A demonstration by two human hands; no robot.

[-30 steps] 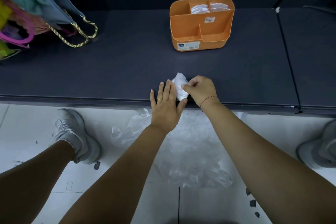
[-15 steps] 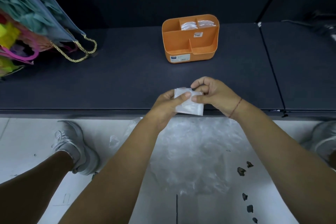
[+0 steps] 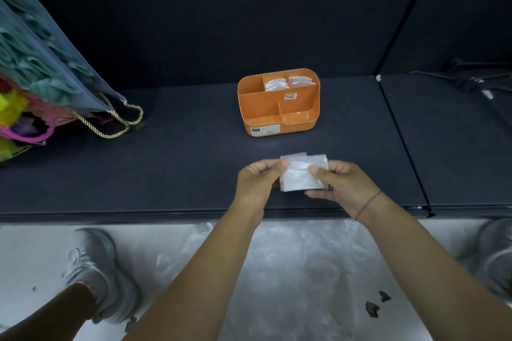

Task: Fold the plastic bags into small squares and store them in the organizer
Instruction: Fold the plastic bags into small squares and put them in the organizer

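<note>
Clear, shiny plastic is being folded here. On the far left, a blue gift bag (image 3: 55, 83) with gold rope handles is leaning on the dark shelf (image 3: 180, 163). It is not part of the job.

Moving right, the left hand (image 3: 259, 183) is pinching the left edge of the folded plastic bag (image 3: 300, 177), with the thumb on top. The bag is being held just above the front of the shelf, between both hands. It is a small flat square with one flap poking up at the top.

Behind it, the orange organizer (image 3: 278, 116) is standing on the shelf and holding folded bags in two of its back slots. Below the arms, loose plastic bags (image 3: 293, 271) are lying on the white floor.

The right hand (image 3: 342, 188) is pinching the right edge, thumb on top too.

To do this bit well, I think the hands should be squeezing the square flat, pushing the air out and tucking that flap in. Slippery plastic likes springing open, so both pinches should be staying tight all the way to the organizer.
</note>
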